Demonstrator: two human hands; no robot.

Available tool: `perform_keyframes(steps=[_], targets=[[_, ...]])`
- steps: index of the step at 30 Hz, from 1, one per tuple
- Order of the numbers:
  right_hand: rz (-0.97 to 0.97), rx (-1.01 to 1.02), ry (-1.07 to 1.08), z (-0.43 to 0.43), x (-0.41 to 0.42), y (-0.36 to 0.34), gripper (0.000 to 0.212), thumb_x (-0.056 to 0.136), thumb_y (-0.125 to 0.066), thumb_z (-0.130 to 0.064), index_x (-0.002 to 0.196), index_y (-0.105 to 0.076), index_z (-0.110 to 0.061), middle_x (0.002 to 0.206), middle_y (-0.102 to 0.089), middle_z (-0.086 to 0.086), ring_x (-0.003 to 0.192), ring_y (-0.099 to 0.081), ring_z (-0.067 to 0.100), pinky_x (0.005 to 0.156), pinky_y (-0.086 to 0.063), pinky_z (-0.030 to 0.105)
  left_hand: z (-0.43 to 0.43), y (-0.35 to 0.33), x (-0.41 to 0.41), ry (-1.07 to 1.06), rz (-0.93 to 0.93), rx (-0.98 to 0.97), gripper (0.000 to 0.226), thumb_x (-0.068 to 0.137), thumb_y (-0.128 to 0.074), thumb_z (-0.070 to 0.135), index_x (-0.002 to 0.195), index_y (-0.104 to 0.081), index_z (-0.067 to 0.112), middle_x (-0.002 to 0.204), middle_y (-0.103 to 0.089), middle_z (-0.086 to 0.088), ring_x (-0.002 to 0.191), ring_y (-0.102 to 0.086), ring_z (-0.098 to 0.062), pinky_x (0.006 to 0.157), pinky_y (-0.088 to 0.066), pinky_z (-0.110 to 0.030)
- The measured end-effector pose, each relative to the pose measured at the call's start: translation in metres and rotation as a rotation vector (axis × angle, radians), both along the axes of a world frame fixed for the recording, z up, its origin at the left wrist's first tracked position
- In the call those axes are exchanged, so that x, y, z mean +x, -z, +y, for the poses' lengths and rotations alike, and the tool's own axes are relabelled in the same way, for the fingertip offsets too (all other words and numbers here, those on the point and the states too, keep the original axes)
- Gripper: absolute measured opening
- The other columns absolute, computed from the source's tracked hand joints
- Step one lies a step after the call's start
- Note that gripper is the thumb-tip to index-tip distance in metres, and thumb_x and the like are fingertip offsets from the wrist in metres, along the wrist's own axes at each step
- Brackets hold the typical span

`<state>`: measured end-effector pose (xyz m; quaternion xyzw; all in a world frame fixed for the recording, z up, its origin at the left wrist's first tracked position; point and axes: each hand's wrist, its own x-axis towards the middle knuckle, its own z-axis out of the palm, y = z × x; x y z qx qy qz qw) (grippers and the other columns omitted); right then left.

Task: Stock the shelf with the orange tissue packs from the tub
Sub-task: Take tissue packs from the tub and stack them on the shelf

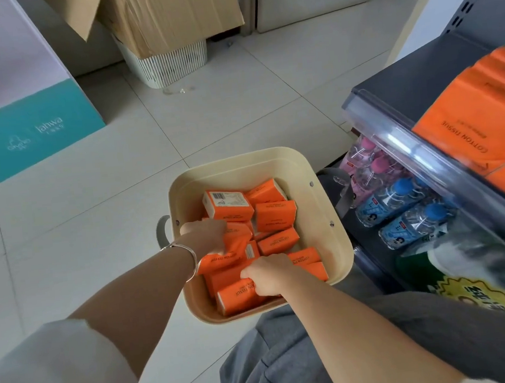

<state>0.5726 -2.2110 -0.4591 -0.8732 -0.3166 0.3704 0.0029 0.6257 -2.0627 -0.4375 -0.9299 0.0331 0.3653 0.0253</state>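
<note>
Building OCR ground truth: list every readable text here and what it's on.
"COTTON TISSUE": orange tissue pack on the shelf.
"COTTON TISSUE": tissue packs in the tub; finer print unreadable.
"jahwa": teal box; logo beside it blurred.
Barcode label on one tub pack: too small.
Blue-capped bottle labels: illegible.
Yellow sign: cut off, unreadable.
</note>
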Motion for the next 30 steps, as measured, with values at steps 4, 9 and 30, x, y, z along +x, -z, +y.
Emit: perform_keyframes(steps=[4,9,30], targets=[[0.081,0.056,0.182,-0.009,0.003,-0.010,0.037,0.094,-0.044,-0.017,0.131,-0.047,-0.022,0.110,-0.061,0.008,0.092,-0.061,0.027,0.076,-0.051,0.036,0.003,-0.007,0.004,-0.081,-0.033,-0.058,0.050,0.079,-0.067,0.041,0.123,-0.047,0.026,0.115,-0.059,0.002,0.105,-0.058,-0.021,0.088,-0.050,-0.039],[0.194,0.180,0.540,-0.020,0.014,-0.036,0.052,0.097,-0.043,-0.019,0.146,-0.028,-0.028,0.129,-0.052,0.011,0.095,-0.062,0.027,0.072,-0.056,0.034,-0.001,-0.027,0.005,-0.119,-0.191,-0.140,0.049,0.083,-0.060,0.040,0.126,-0.042,0.026,0.123,-0.056,-0.004,0.111,-0.057,-0.027,0.083,-0.047,-0.036],[-0.450,0.568,0.954,-0.130,0.007,-0.192,0.038,0.059,-0.076,-0.011,0.088,-0.063,-0.032,0.105,-0.062,0.011,0.088,-0.062,0.024,0.069,-0.045,0.025,-0.087,-0.198,-0.023,-0.013,-0.699,-0.516,0.039,0.085,-0.063,0.028,0.119,-0.050,0.013,0.114,-0.059,-0.013,0.107,-0.056,-0.033,0.083,-0.046,-0.038]])
